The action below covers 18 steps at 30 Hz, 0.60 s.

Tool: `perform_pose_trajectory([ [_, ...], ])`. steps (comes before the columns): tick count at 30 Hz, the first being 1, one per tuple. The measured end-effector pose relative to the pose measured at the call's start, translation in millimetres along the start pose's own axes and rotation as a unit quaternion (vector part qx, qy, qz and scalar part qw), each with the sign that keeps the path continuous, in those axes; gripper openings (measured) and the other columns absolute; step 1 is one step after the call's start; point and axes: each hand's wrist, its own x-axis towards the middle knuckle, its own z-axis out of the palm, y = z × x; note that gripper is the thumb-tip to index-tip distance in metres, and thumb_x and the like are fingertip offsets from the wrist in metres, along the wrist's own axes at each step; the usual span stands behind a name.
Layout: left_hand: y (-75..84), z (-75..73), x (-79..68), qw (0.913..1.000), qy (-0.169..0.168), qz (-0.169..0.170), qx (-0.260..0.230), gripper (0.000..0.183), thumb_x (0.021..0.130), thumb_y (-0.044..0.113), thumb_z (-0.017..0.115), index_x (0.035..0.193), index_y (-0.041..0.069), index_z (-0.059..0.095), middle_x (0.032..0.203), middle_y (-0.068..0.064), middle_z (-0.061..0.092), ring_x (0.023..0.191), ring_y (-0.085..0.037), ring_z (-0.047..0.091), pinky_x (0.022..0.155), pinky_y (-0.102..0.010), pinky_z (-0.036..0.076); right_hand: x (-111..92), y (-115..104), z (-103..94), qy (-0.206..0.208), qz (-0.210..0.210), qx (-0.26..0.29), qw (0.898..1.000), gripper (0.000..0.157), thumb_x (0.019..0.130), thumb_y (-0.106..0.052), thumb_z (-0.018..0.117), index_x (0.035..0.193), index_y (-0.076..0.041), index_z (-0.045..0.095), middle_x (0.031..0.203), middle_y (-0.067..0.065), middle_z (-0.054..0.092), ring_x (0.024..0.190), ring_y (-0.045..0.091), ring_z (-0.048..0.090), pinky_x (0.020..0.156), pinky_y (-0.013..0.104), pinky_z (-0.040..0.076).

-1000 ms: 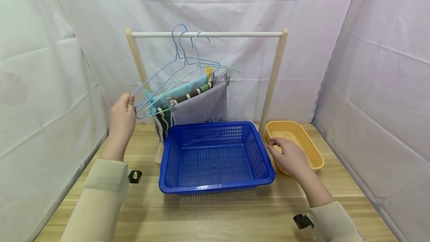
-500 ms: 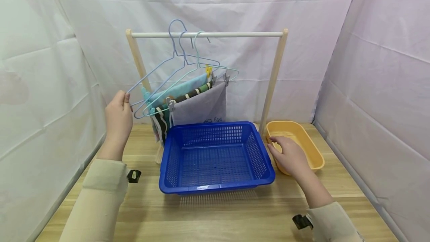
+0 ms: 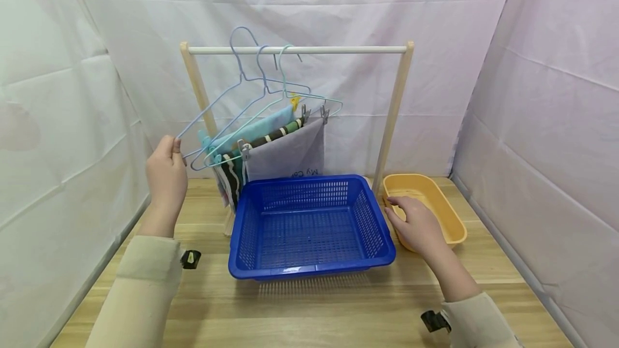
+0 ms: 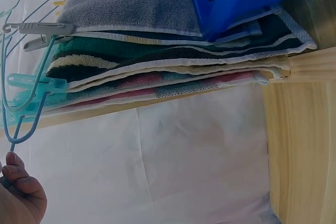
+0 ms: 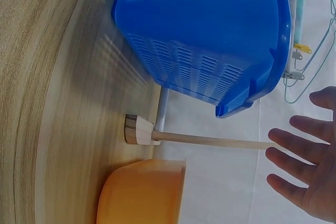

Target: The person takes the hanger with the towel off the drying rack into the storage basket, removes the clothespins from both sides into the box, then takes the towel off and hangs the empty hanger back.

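The right hand [image 3: 417,224], spread and relaxed, hung near the yellow basin [image 3: 445,203]. Farther, the left hand [image 3: 166,168], at the end of a forward-stretched arm, pinched the near end of the blue hanger [image 3: 226,91], a proper holding place; it seemed light and stiff, its towel [image 3: 272,124] soft. The hook [image 3: 232,42] looped over the white rail [image 3: 358,49].

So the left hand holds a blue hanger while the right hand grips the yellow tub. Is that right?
Not quite: the right hand isn't gripping the yellow tub. The right wrist view shows its fingers extended, holding nothing and apart from the tub. The left hand does hold a blue hanger.
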Motion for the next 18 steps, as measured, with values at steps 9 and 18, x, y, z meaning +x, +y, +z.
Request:
perform_pose_trajectory([
  [9, -2.2, -7.6, -3.6, 0.9991, 0.040, -0.009, -0.014, 0.039, 0.107, 0.027, 0.038, 0.086, -0.004, 0.048, 0.075, -0.021, 0.059, 0.063, -0.016, 0.047, 0.056, -0.025, 0.034, -0.3, -1.9, -0.8, -0.004, -0.006, 0.006, 1.000, 0.033, 0.097, -0.023, 0.060, 0.120, 0.000, 0.064, 0.115, 0.019, 0.065, 0.112, 0.040, 0.057, 0.096, 0.056, 0.043],
  [18, -7.0, -26.5, -11.4, 0.9968, 0.078, -0.012, -0.015, 0.041, 0.105, 0.030, 0.042, 0.085, -0.004, 0.051, 0.068, -0.013, 0.057, 0.057, 0.009, 0.042, 0.050, -0.013, 0.031, 5.8, -16.3, -2.0, 0.006, -0.018, 0.057, 0.998, 0.032, 0.097, -0.025, 0.061, 0.119, -0.002, 0.066, 0.113, 0.016, 0.067, 0.107, 0.036, 0.060, 0.093, 0.054, 0.045],
])
